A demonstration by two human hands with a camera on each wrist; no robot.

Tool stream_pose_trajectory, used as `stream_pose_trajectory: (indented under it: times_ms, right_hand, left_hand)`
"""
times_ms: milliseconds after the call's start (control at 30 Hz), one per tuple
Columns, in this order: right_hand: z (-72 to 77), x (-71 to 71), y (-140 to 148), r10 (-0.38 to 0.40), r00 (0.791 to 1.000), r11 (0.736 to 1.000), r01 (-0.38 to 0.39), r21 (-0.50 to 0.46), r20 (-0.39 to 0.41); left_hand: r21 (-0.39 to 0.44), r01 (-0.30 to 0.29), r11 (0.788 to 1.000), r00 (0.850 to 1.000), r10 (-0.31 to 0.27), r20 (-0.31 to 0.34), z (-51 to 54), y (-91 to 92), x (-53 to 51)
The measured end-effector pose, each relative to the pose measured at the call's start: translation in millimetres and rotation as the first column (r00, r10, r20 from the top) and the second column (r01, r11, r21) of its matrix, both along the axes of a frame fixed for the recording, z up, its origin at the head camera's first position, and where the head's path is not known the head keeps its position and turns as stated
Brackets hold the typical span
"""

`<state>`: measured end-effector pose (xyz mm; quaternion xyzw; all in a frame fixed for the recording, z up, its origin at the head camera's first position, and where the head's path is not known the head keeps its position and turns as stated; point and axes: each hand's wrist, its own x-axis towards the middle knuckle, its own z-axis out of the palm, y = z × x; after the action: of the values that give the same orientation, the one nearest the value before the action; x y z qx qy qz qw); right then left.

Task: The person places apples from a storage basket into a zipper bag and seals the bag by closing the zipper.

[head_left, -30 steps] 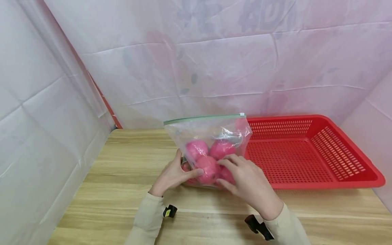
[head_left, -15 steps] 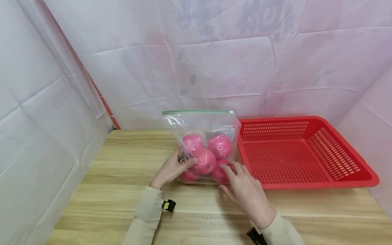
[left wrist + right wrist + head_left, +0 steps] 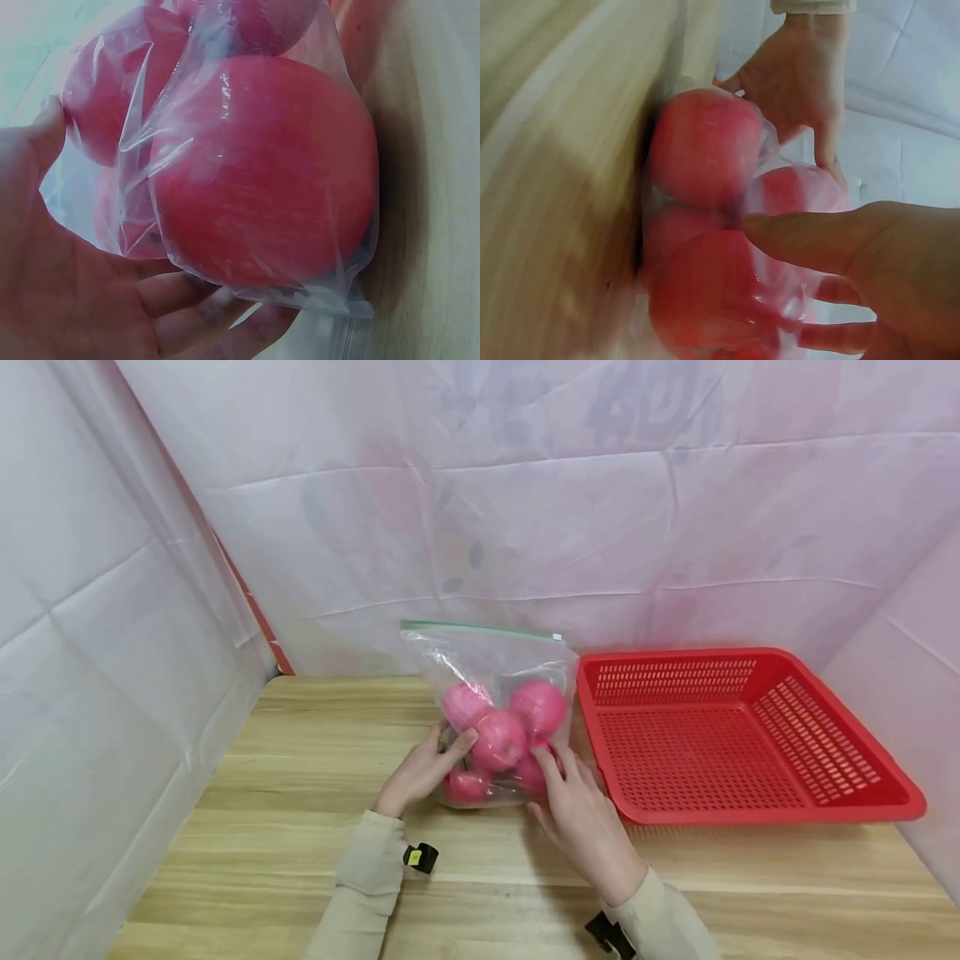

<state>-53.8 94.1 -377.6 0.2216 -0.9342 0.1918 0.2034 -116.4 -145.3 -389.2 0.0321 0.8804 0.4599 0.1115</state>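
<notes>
A clear zip bag (image 3: 491, 664) with a green zip strip and a white slider stands upright on the table, its top leaning toward the back cloth. Several pink-red apples (image 3: 498, 741) fill its lower part. At the bag's left side, my left hand (image 3: 420, 777) holds it, thumb on the front and fingers behind. The left wrist view shows those fingers (image 3: 184, 296) under a large apple (image 3: 266, 172) through the film. On the lower right, my right hand (image 3: 585, 818) grips the bag with bent fingers. Its thumb (image 3: 802, 236) lies against the film in the right wrist view.
A red plastic basket (image 3: 750, 817) with slotted walls stands right of the bag, very near it. The wooden table (image 3: 285, 810) runs under everything. Pale cloth (image 3: 525, 527) hangs behind and on both sides.
The bag has shifted left, off the basket's left edge, and its zip strip now slopes down to the right. My right hand has moved left with it; my left hand keeps its hold.
</notes>
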Motion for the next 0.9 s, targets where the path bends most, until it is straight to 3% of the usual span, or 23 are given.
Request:
stream_pose_trajectory:
  times_ms: [200, 367, 700, 900]
  right_hand:
    - [-6.6, -13.6, -4, 0.017, 0.997, 0.998, -0.021, -0.055, -0.072]
    - [-10.9, -21.4, -4, 0.004, 0.996, 0.997, -0.010, -0.077, -0.084]
    - [-13.6, -26.9, -2, -0.004, 0.994, 0.999, 0.001, -0.034, -0.110]
    - [-8.7, -25.1, -2, 0.000, 0.992, 1.000, 0.002, 0.008, -0.129]
  left_hand:
    - [0.041, -0.030, 0.999, 1.000, 0.030, 0.009, -2.4, 1.8, -0.3]
    - [0.059, -0.051, 0.997, 0.999, 0.050, 0.011, -2.9, 3.1, 0.3]
    - [0.013, -0.068, 0.998, 0.997, 0.069, -0.045, -0.5, 8.5, 3.5]
    - [-0.031, -0.107, 0.994, 0.994, 0.107, -0.003, 5.2, 5.8, 7.1]
